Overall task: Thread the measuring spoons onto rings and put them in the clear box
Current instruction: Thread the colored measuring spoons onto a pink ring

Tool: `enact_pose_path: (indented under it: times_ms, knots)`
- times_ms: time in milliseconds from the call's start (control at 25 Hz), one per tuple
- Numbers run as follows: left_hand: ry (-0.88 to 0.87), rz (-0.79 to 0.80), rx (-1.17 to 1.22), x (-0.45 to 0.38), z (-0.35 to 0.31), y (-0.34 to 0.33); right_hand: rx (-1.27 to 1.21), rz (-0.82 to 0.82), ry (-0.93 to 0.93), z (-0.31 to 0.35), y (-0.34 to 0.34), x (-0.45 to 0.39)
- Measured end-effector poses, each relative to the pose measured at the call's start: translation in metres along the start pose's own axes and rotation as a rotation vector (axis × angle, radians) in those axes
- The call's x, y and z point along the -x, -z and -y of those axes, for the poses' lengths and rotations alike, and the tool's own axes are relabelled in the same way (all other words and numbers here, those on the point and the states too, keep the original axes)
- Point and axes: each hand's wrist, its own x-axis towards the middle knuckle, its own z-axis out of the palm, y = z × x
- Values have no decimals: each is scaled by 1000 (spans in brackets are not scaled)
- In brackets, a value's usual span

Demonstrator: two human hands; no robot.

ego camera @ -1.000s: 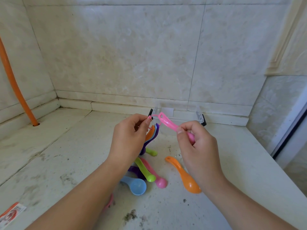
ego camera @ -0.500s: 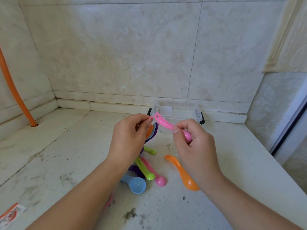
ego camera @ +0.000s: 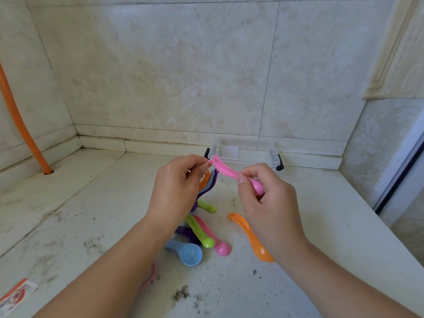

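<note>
The threading step is in hand, by my reading: one set is being built up on a ring while the clear box waits against the back wall, seemingly with nothing in it yet. Loose spoons lie on the counter under the wrists — blue, orange, green and a second pink one.

The left hand is curled, thumb and forefinger pinched on a pink ring; several threaded spoons hang from it.

The right hand is closed round the pink spoon, bowl tucked in the fingers, handle end raised to the ring.

Next, the small handle hole must meet the ring's open end — a fine alignment; whether it has caught, I cannot tell.
</note>
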Motion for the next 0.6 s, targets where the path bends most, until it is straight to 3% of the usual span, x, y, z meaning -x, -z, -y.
enact_pose_path:
  times_ms: [600]
  knots:
    - [-22,12,1,-1,2,1,17,-13,-3,2,0,1]
